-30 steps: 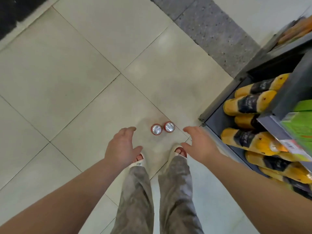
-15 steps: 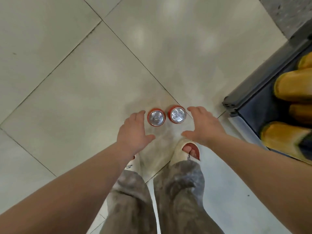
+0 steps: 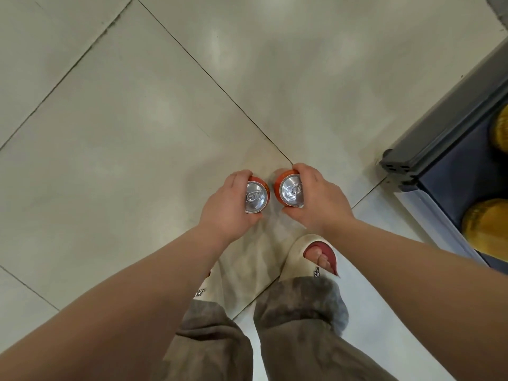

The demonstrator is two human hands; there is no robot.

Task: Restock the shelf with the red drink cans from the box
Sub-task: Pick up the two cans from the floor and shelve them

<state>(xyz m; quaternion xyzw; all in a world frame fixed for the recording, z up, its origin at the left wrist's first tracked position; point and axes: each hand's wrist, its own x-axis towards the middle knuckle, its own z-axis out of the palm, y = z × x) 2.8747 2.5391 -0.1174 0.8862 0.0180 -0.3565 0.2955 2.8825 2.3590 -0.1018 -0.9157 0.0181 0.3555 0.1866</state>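
Two red drink cans with silver tops stand upright side by side on the tiled floor, just ahead of my feet. My left hand (image 3: 228, 204) wraps the left can (image 3: 256, 197) from its left side. My right hand (image 3: 316, 199) wraps the right can (image 3: 290, 191) from its right side. Fingers and thumbs curl around both cans' walls. Only the lids and a sliver of red show. No box is in view.
The grey bottom shelf (image 3: 428, 149) juts in at the right edge, holding yellow bottles (image 3: 486, 226). My feet in pale slippers (image 3: 310, 257) stand right behind the cans. Pale floor tiles (image 3: 137, 119) spread to the left and ahead.
Both hands dropped from hovering open beside the cans and closed around them, one each. The view moved lower and closer to the floor.
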